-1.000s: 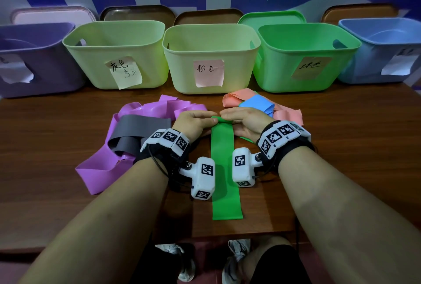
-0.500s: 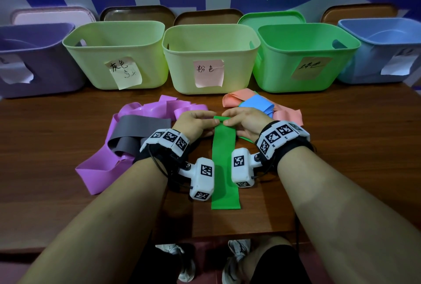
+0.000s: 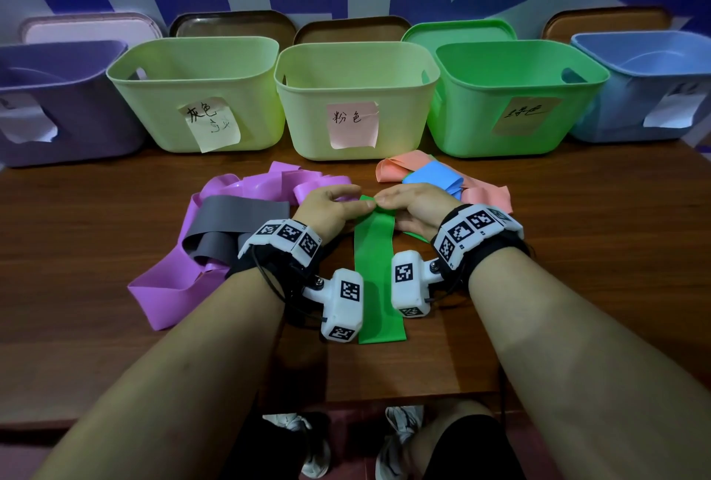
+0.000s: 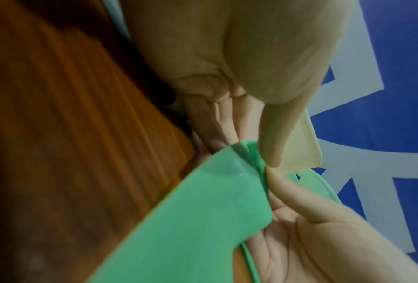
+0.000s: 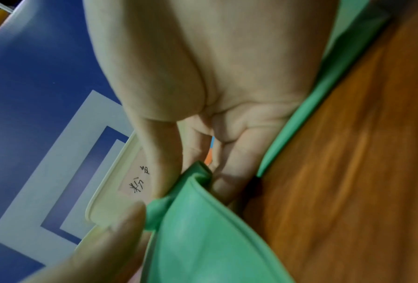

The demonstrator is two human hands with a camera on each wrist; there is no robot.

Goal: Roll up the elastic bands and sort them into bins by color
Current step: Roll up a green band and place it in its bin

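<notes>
Fingers: both thumbs and forefingers pinch the far end of the green band (image 3: 379, 268), tips almost touching; left hand (image 3: 327, 210) and right hand (image 3: 413, 210) each curl round a small tight roll just started there.
Wrist views: the left-wrist and right-wrist cameras both show the band's end tucked over into a first fold or turn between the fingertips.
Change: the band's near end has crept away from the table's front edge over the last second; the flat tail is shorter, so the roll is taking up length.
Band position: lying lengthwise at mid-table, between the two wrists, running from the fingers back toward the front edge.
Meaning: rolling is under way but early; most of the strip is still flat.
Destination: green bin (image 3: 515, 102), along the table's back edge, right of centre, likely next.
Waiting: purple band (image 3: 169, 283), grey band (image 3: 234, 218) left of the hands; pink band (image 3: 484, 194) and blue band (image 3: 431, 179) right, all unrolled.
</notes>
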